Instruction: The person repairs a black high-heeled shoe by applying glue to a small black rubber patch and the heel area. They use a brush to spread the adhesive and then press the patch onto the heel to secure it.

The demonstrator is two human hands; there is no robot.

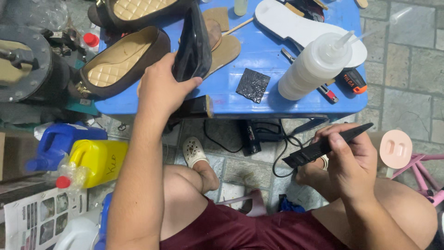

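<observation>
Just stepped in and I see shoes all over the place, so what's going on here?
A seated person is working over a blue table. Their left hand grips a glossy black shoe piece, holding it upright at the table's near edge. Their right hand holds a black ridged tool below the table, above the knee. On the table lie brown quilted-insole shoes, tan insoles, a white sole, a white squeeze bottle and a small black patch.

Bare blue table (270,55) around the black patch (253,84); squeeze bottle (313,67) blocks the right edge, shoes (121,62) probably crowd the left.
</observation>
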